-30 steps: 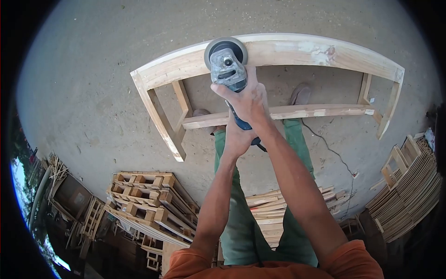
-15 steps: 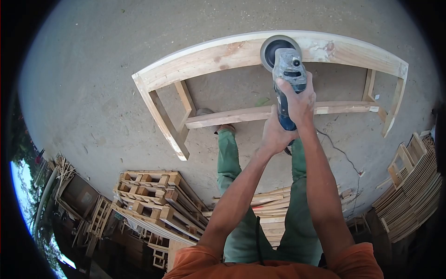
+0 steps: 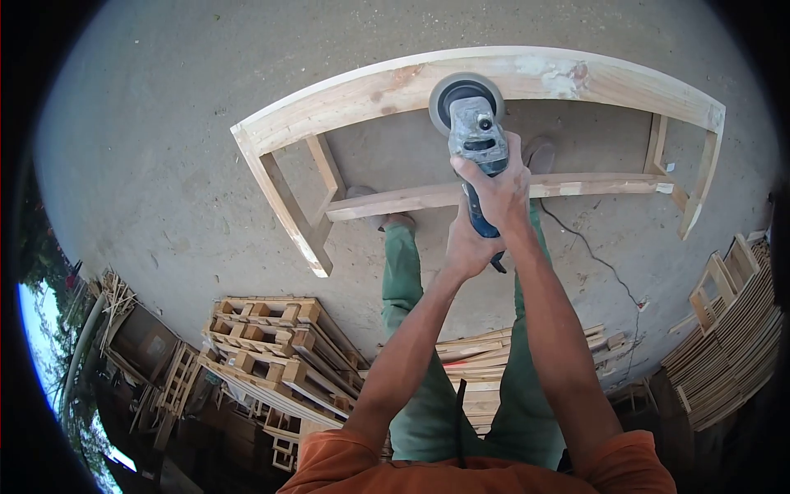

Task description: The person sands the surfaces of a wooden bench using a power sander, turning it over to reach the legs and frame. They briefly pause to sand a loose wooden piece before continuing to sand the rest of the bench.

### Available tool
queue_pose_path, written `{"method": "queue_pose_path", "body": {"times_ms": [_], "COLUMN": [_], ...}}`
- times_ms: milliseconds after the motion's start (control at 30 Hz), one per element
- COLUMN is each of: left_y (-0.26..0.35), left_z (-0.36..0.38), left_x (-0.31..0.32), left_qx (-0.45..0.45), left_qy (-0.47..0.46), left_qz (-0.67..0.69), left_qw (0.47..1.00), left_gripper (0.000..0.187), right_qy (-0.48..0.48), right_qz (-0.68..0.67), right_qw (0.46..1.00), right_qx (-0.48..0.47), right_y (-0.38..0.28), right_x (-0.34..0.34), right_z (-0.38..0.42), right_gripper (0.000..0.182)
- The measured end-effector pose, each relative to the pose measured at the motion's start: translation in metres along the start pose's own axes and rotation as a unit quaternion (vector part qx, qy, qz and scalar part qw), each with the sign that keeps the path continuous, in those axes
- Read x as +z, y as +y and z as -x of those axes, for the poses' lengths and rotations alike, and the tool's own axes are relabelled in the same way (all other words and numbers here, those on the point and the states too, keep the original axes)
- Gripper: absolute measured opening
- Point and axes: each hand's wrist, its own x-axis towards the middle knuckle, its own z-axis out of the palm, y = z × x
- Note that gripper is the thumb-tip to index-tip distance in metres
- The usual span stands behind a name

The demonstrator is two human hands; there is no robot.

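The one head view looks forward and steeply down from above the wearer's torso, whose orange shirt (image 3: 477, 479) fills the frame's bottom edge; wide-angle distortion bends its rim.

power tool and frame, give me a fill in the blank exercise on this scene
The curved frame is made of ____.
The left hand, on the power tool, is ____ from its disc than the right hand.
The trousers are ____ in colour.
The sleeves are ____ in colour.

Missing words: wood; farther; green; orange
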Motion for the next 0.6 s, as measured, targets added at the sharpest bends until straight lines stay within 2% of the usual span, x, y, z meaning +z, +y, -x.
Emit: {"method": "queue_pose_path", "body": {"times_ms": [33,67,133,200,300,367,400,467,533,600], "left_y": [0.002,0.002,0.015,0.013,0.01,0.004,0.005,0.007,0.007,0.014], "left_z": [0.0,-0.003,-0.009,-0.013,-0.007,-0.006,-0.008,-0.007,-0.011,-0.013], "left_x": [0.011,0.013,0.012,0.003,-0.021,-0.035,-0.033,-0.022,0.014,0.054], "left_qx": [0.018,0.019,-0.006,0.003,0.049,0.015,0.014,0.021,0.012,0.02], "left_qy": [0.004,0.002,-0.016,-0.009,0.024,0.012,0.011,0.0,-0.017,0.008], "left_qz": [0.064,0.061,-0.007,-0.034,0.023,0.097,0.093,0.011,0.009,0.011], "left_qw": [0.998,0.998,1.0,0.999,0.998,0.995,0.995,1.0,1.0,1.0], "left_gripper": [0.101,0.101,0.092,0.094,0.094,0.094,0.094,0.08,0.087,0.095], "right_qy": [0.0,0.003,0.021,0.031,-0.011,-0.068,-0.067,-0.006,-0.008,0.005], "right_qz": [0.011,0.009,-0.003,-0.01,0.021,0.096,0.093,0.013,-0.035,0.017], "right_qw": [1.0,1.0,0.999,0.999,1.0,0.993,0.993,1.0,0.999,1.0], "right_qx": [-0.002,-0.001,0.03,0.033,0.004,-0.022,-0.019,0.004,-0.001,-0.001], "right_y": [0.002,0.004,-0.002,-0.009,-0.015,-0.015,-0.015,-0.011,-0.001,0.002], "right_x": [-0.008,-0.012,-0.018,-0.01,0.021,0.04,0.035,0.015,-0.02,-0.054], "right_z": [-0.001,-0.005,-0.012,-0.016,-0.015,-0.01,-0.01,-0.009,-0.013,-0.019], "right_gripper": [0.072,0.072,0.072,0.072,0.072,0.071,0.071,0.073,0.072,0.07]}}
